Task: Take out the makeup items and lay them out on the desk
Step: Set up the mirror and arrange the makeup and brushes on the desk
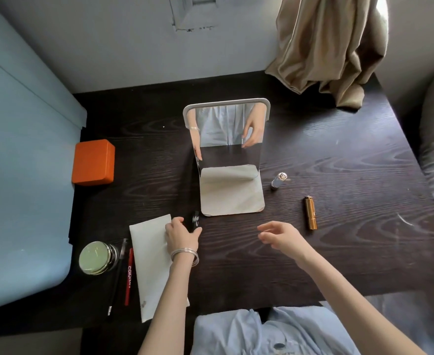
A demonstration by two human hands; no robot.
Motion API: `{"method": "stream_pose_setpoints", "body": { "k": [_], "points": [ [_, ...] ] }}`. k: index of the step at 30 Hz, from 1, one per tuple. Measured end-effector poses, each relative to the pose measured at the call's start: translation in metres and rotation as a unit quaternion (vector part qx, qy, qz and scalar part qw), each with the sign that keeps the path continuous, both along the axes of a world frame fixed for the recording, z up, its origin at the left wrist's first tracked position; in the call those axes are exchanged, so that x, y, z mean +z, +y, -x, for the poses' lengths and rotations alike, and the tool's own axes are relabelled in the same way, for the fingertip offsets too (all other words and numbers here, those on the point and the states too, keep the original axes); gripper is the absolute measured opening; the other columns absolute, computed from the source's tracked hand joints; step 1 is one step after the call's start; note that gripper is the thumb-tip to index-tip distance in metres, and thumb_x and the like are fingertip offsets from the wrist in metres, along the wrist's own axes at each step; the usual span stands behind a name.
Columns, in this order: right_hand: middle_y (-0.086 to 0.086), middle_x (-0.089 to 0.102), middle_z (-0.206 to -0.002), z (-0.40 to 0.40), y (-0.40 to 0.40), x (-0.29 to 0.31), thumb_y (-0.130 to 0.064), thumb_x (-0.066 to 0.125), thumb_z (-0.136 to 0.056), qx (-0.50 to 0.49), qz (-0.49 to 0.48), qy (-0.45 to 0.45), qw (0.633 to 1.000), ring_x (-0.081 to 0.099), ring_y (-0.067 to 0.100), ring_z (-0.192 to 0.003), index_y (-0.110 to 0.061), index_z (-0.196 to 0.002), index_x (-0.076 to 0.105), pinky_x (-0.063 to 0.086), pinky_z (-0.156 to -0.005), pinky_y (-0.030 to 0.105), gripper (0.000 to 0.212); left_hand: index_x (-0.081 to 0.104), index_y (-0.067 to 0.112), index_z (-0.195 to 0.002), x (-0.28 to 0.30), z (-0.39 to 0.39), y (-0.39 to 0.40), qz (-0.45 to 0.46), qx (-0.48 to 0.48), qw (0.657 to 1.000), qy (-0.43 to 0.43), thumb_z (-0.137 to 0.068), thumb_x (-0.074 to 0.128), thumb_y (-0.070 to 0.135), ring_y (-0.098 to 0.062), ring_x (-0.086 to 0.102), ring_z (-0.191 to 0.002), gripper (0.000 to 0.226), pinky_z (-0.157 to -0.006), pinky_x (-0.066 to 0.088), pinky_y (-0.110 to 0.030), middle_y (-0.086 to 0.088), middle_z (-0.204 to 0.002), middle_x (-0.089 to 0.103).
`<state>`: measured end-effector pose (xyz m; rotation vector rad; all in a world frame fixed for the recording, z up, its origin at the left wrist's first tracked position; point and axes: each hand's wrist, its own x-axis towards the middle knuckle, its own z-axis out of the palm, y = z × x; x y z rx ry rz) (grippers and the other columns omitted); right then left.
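Left hand [182, 235] holds black tube [195, 221] (white lettering).

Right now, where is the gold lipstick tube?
In the head view, the gold metal lipstick tube lies on the dark wooden desk, right of the standing mirror, just beyond the open right hand, near a silver tube.

Dark wood-grain desk [339, 155] — orange box [93, 162], gold lipstick [310, 212], red pencil [128, 276], white pouch [152, 265].
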<state>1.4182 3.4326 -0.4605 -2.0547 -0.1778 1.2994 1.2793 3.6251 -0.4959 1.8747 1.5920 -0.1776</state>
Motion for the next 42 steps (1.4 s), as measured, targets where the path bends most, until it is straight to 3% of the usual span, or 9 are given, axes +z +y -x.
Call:
{"method": "stream_pose_setpoints", "body": {
  "k": [6,8,11,15,19,25,28,37,42],
  "points": [
    [-0.005,0.071,-0.091,0.015,0.015,0.003,-0.018,0.063,-0.086,0.021,-0.027,-0.003,0.999,0.069,0.015,-0.091,-0.024,-0.099,0.068,0.054,-0.083,0.029,0.016,0.059,0.013,-0.109,-0.004,-0.005,-0.003,-0.030,-0.048,0.998,0.025,-0.082,0.067,0.025,-0.027,0.058,-0.104,0.030,-0.080,0.047,-0.035,-0.007,-0.114,0.061],
    [-0.003,0.072,-0.092,0.019,0.021,0.007,-0.018,0.062,-0.087,0.022,-0.039,0.011,0.999,0.069,0.016,-0.092,-0.023,-0.100,0.068,0.054,-0.083,0.029,0.016,0.061,0.009,-0.109,0.002,-0.005,-0.005,0.044,0.039,0.997,-0.054,-0.083,0.068,0.020,-0.026,0.061,-0.100,0.029,-0.081,0.051,-0.034,-0.008,-0.112,0.064],
    [-0.002,0.071,-0.099,0.027,0.028,0.012,-0.021,0.058,-0.090,0.053,-0.058,0.041,0.996,0.067,0.012,-0.098,-0.021,-0.109,0.066,0.052,-0.087,0.028,0.020,0.058,0.003,-0.112,0.031,-0.008,-0.015,0.266,0.195,0.903,-0.273,-0.087,0.063,0.007,-0.021,0.061,-0.088,0.026,-0.063,0.058,-0.024,-0.013,-0.103,0.064],
    [0.000,0.070,-0.107,0.033,0.035,0.019,-0.025,0.057,-0.093,0.054,-0.121,0.167,0.977,0.066,0.010,-0.102,-0.019,-0.113,0.064,0.052,-0.089,0.023,0.022,0.061,0.009,-0.102,0.060,-0.012,-0.036,0.360,0.141,0.848,-0.362,-0.091,0.054,0.003,-0.014,0.060,-0.081,0.015,-0.066,0.056,-0.018,-0.004,-0.089,0.062],
    [0.002,0.069,-0.109,0.033,0.032,0.022,-0.027,0.059,-0.092,0.017,-0.165,0.248,0.955,0.066,0.011,-0.098,-0.016,-0.106,0.064,0.053,-0.085,0.024,0.018,0.059,0.007,-0.113,0.062,-0.017,-0.045,0.366,0.117,0.852,-0.356,-0.089,0.056,0.001,-0.012,0.062,-0.083,0.025,-0.076,0.055,-0.023,0.000,-0.091,0.064],
    [0.001,0.060,-0.083,0.037,0.032,0.023,-0.022,0.049,-0.098,-0.044,-0.170,0.287,0.942,0.058,0.006,-0.067,-0.012,-0.091,0.057,0.050,-0.069,0.018,0.015,0.056,0.006,-0.117,0.065,-0.021,-0.048,0.411,0.076,0.845,-0.335,-0.099,0.042,0.016,-0.013,0.067,-0.084,0.025,-0.067,0.054,-0.020,-0.004,-0.101,0.069],
    [0.002,0.060,-0.079,0.031,0.029,0.027,-0.020,0.049,-0.097,-0.082,-0.186,0.378,0.903,0.054,0.007,-0.064,-0.011,-0.087,0.059,0.049,-0.065,0.019,0.016,0.057,0.007,-0.114,0.064,-0.021,-0.048,0.463,0.122,0.807,-0.347,-0.099,0.040,0.015,-0.016,0.066,-0.090,0.023,-0.076,0.052,-0.027,-0.007,-0.102,0.069],
    [-0.008,0.068,-0.086,0.032,0.026,0.021,-0.029,0.052,-0.096,-0.014,-0.123,0.255,0.959,0.056,0.001,-0.073,-0.024,-0.085,0.070,0.044,-0.082,0.020,0.021,0.064,0.005,-0.094,0.061,-0.023,-0.056,0.428,0.195,0.802,-0.368,-0.093,0.050,0.005,-0.018,0.066,-0.083,0.014,-0.074,0.056,-0.031,-0.010,-0.089,0.067],
    [-0.013,0.062,-0.064,0.035,0.028,0.021,-0.023,0.061,-0.090,0.075,-0.073,-0.001,0.994,0.050,0.001,-0.063,-0.020,-0.076,0.071,0.039,-0.066,0.015,0.017,0.067,-0.005,-0.096,0.059,-0.026,-0.063,0.302,0.178,0.884,-0.310,-0.084,0.065,0.003,0.000,0.056,-0.044,0.015,-0.045,0.044,-0.011,-0.005,-0.067,0.064]
  ]
}}
